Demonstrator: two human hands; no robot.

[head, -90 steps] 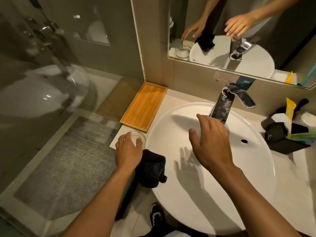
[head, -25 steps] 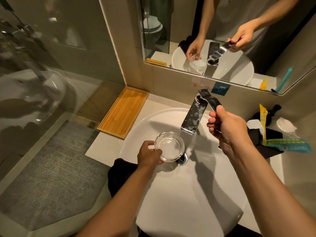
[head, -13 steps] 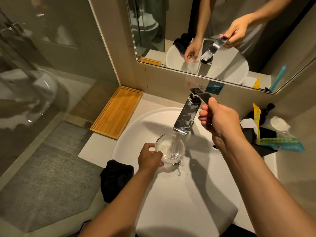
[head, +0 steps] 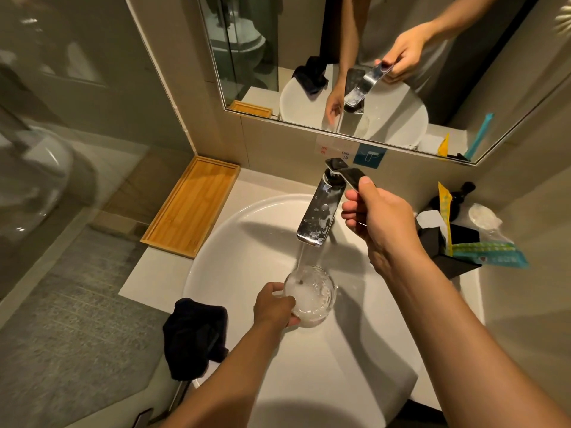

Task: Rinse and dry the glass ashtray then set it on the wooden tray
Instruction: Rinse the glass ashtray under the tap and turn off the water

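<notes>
Water from faucet [head: 319, 211] filling glass ashtray [head: 310, 296] gripped in my left hand [head: 273, 307] over sink [head: 247, 230], my right hand [head: 375, 216] clasping faucet lever [head: 350, 177].

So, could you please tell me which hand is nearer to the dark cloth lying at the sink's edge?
Left. The left hand holds the clear glass ashtray just right of the dark cloth; the right hand grips the chrome faucet handle, farther away.

A dark cloth [head: 194, 338] lies crumpled on the tabletop's [head: 145, 273] near left edge, beside the white sink [head: 340, 366]. Far right, a black holder [head: 448, 251] carries packets. A mirror [head: 309, 41] hangs on the far wall.
</notes>
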